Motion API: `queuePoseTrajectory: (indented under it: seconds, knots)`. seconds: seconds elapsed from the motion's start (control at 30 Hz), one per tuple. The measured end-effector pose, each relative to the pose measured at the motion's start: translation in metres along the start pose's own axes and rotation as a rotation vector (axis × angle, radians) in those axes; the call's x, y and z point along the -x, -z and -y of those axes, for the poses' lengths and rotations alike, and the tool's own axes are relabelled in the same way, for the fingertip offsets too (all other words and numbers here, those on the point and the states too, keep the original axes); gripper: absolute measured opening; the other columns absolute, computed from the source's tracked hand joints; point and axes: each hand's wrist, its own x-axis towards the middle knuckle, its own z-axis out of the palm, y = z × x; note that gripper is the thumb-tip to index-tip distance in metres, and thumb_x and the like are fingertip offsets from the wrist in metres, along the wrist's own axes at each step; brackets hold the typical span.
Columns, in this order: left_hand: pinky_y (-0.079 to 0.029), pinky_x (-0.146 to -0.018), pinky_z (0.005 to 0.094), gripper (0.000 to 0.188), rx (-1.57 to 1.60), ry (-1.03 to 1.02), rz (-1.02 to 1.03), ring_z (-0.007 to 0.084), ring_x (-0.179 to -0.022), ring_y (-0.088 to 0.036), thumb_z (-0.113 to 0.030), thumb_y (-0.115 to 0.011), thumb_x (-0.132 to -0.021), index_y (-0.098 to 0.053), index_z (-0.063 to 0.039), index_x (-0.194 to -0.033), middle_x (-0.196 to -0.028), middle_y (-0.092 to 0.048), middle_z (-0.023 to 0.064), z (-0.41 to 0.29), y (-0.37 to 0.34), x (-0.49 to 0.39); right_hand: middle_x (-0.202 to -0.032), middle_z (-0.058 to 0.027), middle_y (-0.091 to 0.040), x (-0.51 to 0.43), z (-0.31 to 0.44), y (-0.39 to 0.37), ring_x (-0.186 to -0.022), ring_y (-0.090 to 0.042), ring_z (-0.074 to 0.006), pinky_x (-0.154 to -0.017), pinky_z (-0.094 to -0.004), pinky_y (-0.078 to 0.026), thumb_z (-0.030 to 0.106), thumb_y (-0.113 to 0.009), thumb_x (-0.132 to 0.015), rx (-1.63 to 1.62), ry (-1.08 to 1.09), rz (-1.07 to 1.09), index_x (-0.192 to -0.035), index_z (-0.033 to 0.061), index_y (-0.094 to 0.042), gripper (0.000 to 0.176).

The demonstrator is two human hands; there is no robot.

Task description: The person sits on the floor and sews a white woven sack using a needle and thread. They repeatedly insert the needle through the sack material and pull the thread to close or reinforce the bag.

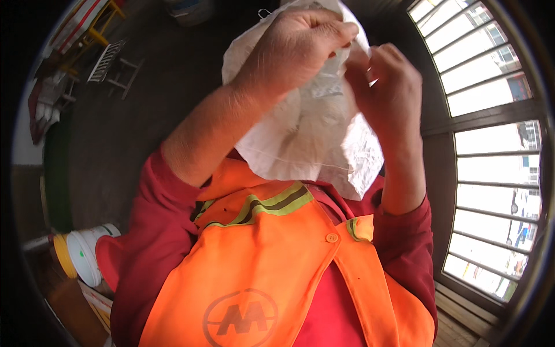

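A crumpled white sheet or bag [299,139], thin and partly see-through, hangs from my raised hands in front of my chest. My left hand [305,45] pinches it near the top, with thumb and fingers closed. On its right edge, my right hand [388,86] is bent and blurred, with its fingertips at the material; its exact hold is unclear. A clear plastic-like piece with faint markings [327,86] shows between my hands, against the white material. A fine thread or seam line crosses the lower part of the material.
Barred windows [496,169] stand close on the right. A white slatted stool [106,60] and a yellow metal frame [97,34] are at the upper left. Lower left are a white bucket [84,258], a red container [108,260] and a cardboard box [71,308]. Another bucket [190,11] stands at the top.
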Motion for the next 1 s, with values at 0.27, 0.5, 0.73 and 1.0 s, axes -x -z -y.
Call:
queuePoseTrajectory:
  seconds: [0.27, 0.5, 0.73, 1.0]
  knots:
    - [-0.045, -0.093, 0.0408, 0.042, -0.838, 0.013, 0.548, 0.0349, -0.105, -0.061, -0.035, -0.054, -0.091, -0.061, -0.002, -0.115, -0.116, -0.063, 0.0181, 0.055, -0.002, 0.002, -0.065, -0.0098, -0.062, -0.058, -0.083, 0.070, -0.056, -0.056, -0.0186, -0.056, -0.0331, -0.045, 0.027, -0.062, -0.082, 0.075, -0.292, -0.036, -0.080, 0.0029, -0.066, 0.025]
    - [-0.042, -0.092, 0.0423, 0.034, -1.698, 0.201, 0.705, 0.0315, -0.100, -0.059, -0.030, -0.050, -0.092, -0.073, -0.005, -0.089, -0.095, -0.069, 0.0145, 0.011, 0.031, -0.043, -0.056, -0.0113, -0.054, -0.059, -0.133, 0.104, -0.052, -0.051, -0.0165, -0.050, -0.0346, -0.041, 0.011, -0.062, -0.078, 0.065, -0.062, -0.165, -0.066, -0.0024, -0.059, 0.018]
    - [-0.045, -0.093, 0.0387, 0.034, -2.022, -0.068, 0.439, 0.0323, -0.102, -0.060, -0.034, -0.059, -0.085, -0.072, -0.005, -0.094, -0.102, -0.066, 0.0203, -0.037, 0.039, -0.069, -0.076, -0.0078, -0.066, -0.044, -0.154, 0.147, -0.067, -0.060, -0.0149, -0.062, -0.0303, -0.047, 0.036, -0.063, -0.083, 0.216, -0.315, -0.145, -0.089, 0.0046, -0.070, 0.033]
    - [-0.044, -0.098, 0.0391, 0.042, -2.131, -0.144, 0.260, 0.0355, -0.106, -0.058, -0.024, -0.066, -0.080, -0.064, -0.003, -0.116, -0.103, -0.067, 0.0197, -0.082, 0.050, -0.080, -0.072, -0.0078, -0.066, -0.011, -0.134, 0.170, -0.065, -0.062, -0.0167, -0.064, -0.0322, -0.049, 0.032, -0.065, -0.082, 0.196, -0.489, -0.196, -0.093, 0.0049, -0.071, 0.030]
